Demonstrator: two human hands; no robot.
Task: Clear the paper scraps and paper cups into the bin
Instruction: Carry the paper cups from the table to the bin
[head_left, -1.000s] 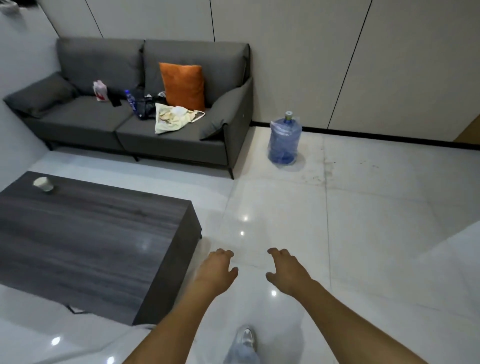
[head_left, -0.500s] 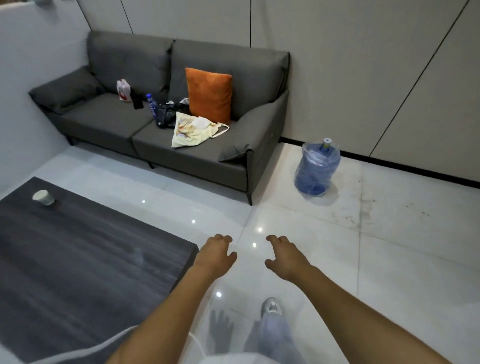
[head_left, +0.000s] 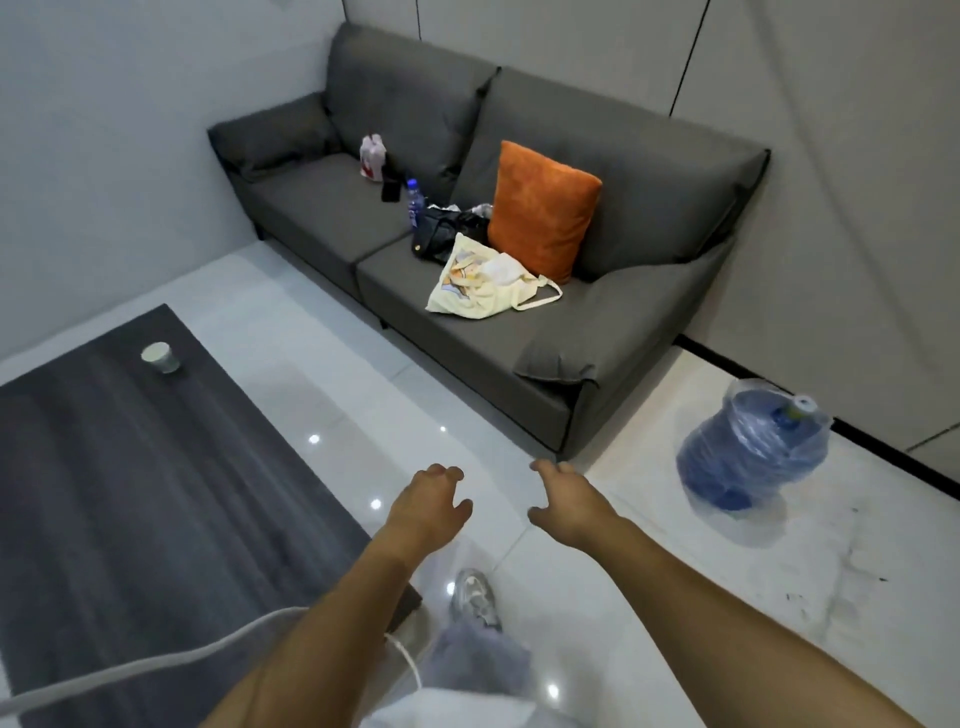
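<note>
Dark table: 1 paper cup tipped (mouth upper-left).

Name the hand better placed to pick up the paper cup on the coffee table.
Left. The left hand hangs open beside the coffee table, on the paper cup side; the right hand is farther away.

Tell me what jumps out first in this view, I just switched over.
The orange cushion stands out, propped against the back of the grey sofa, with a cream tote bag lying in front of it. A blue water jug sits on the floor right of the sofa. One paper cup stands on the dark table at left; both hands hang empty.
</note>
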